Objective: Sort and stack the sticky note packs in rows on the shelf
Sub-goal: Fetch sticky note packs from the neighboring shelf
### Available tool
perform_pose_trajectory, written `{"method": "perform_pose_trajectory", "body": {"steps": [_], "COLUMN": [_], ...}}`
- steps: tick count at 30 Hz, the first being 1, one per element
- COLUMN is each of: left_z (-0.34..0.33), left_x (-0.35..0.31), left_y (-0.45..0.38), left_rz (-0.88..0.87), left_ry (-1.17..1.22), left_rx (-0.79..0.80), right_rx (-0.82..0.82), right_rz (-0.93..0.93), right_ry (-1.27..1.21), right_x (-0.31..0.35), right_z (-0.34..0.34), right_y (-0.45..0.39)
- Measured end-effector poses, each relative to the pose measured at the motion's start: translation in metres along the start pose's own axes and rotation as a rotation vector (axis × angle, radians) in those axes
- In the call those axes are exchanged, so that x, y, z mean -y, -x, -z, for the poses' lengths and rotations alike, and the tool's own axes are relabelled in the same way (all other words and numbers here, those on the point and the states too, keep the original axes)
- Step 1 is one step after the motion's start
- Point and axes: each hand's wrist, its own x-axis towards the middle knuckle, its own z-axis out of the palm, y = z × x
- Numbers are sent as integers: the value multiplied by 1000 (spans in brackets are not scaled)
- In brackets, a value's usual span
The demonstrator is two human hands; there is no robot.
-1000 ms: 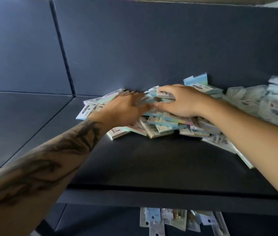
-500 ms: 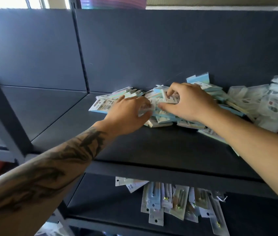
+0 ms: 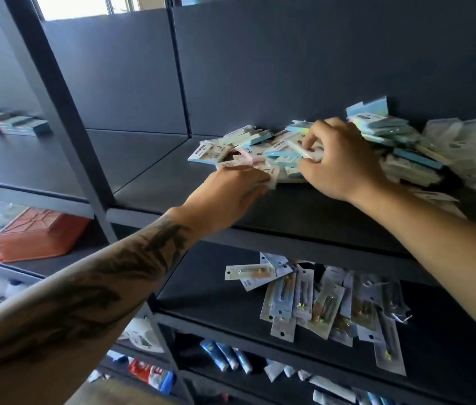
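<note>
A loose heap of pastel sticky note packs (image 3: 263, 153), pale blue, pink and white in clear wrappers with white header cards, lies toward the back of the dark grey metal shelf (image 3: 155, 182), against its rear panel, spreading from the middle of the board off to the right. The right hand (image 3: 339, 162) reaches into the heap from the front, its fingers curled and its thumb and forefinger pinching a pale blue pack near the top of the pile. The left hand (image 3: 231, 191), on a tattooed forearm, lies low at the front left edge of the heap with its fingers stretched fairly flat, the fingertips resting on the white-carded packs there; whether it grasps any of them cannot be told. At the right end of the same shelf, touching the heap, sits a mound of crinkled clear plastic bags (image 3: 473, 153). On the shelf below, long narrow blister packs (image 3: 318, 302) with white cards are scattered in a fan. In the bay to the left, a row of dark flat stacked pads (image 3: 9, 124) sits on the upper board, and an orange plastic crate (image 3: 38, 232) lies upturned on the lower one.
</note>
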Motion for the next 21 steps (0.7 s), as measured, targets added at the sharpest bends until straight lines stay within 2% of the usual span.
{"method": "perform_pose_trajectory", "body": {"steps": [3,9,17,21], "left_z": [6,44,137,177], "left_x": [7,34,112,160], "left_y": [23,80,222,296], "left_rz": [-14,-32,-76,4], "left_ry": [2,25,-42,-96], "left_rx": [-44,-109,-160,-165], "right_rx": [-40,1,80,103], "right_rz": [82,183,299,351], "right_ry": [17,48,-15,-66], "right_x": [21,89,244,327], "right_z": [-3,-13,-60,-102], "right_y": [17,42,68,74]}}
